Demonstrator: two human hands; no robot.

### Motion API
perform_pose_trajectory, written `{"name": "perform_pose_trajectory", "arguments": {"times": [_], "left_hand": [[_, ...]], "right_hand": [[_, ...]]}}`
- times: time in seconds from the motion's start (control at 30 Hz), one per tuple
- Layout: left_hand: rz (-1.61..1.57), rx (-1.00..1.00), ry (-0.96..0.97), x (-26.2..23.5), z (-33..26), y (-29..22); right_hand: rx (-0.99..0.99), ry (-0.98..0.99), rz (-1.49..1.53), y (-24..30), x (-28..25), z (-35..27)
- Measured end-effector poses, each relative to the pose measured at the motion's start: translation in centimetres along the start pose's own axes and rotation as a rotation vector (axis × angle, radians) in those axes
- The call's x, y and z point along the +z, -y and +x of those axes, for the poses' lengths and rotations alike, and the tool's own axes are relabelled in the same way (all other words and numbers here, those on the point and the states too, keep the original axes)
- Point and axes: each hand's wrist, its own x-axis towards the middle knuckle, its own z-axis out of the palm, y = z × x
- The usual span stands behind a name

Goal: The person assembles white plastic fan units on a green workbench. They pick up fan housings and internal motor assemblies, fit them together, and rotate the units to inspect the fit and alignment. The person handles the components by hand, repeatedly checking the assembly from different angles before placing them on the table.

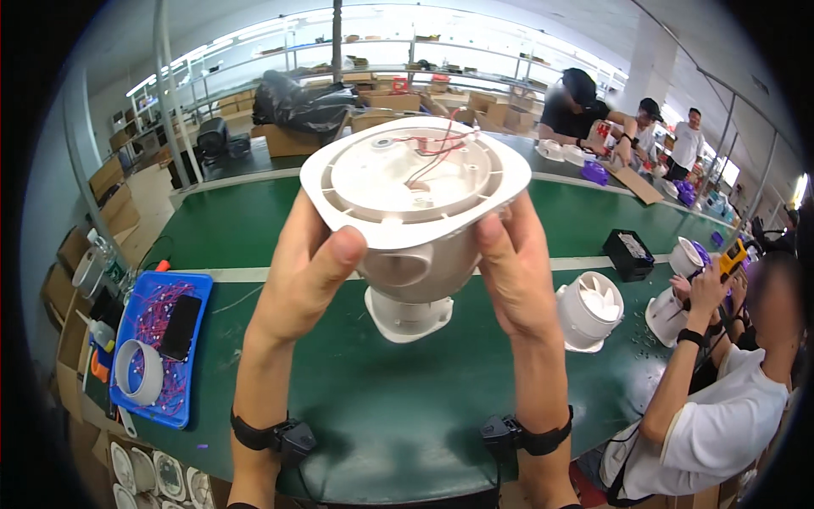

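We see a long green table (398,407) running across the whole view, with a pale stripe along its middle. Behind it stand metal shelves (373,59) loaded with cardboard boxes, and a black bag (297,102) sits at the table's far edge.

Raised above the table, right in front of us, is a white plastic fan housing (415,204). It is tipped so its wide open mouth faces us, and thin red wires (437,148) lie inside it. Our left hand (305,280) grips its left side, thumb pressed on the body just under the rim. Our right hand (513,271) clasps the right side in the same way, fingers wrapped behind. Both wrists wear black bands.

At the right, a person in a white shirt (721,424) leans over the table, hands on another white housing (678,310) and a yellow tool (733,254). Further people work at the far right end.

On the left lies a blue tray (136,399) holding a tangle of red wires, a black phone (181,327) and a white ring (140,373). Between our right hand and the seated person stands a white fan unit (589,310), its blades showing. Beyond it sits a small black box (629,254). Purple parts (593,172) lie on the far side.
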Motion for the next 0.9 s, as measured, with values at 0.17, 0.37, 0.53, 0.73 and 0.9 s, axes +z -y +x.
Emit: {"name": "perform_pose_trajectory", "arguments": {"times": [0.17,0.37,0.53,0.73,0.9], "left_hand": [[-0.079,0.01,-0.002,0.1,-0.1,-0.3],[-0.072,-0.003,0.01,0.4,0.3,-0.1],[-0.038,-0.004,0.044,-0.6,0.6,0.6],[-0.111,-0.012,0.048,-0.2,0.1,-0.9],[0.007,-0.011,0.053,-0.1,0.3,-0.9]], "right_hand": [[-0.043,0.016,-0.041,-0.5,0.1,-0.1],[0.007,-0.068,-0.063,-0.7,0.0,-0.3],[0.024,-0.053,-0.094,-1.0,-0.3,-0.3],[-0.028,0.022,-0.123,-1.0,-0.9,-0.6],[-0.058,0.052,-0.168,-1.0,-1.0,-0.5]]}}
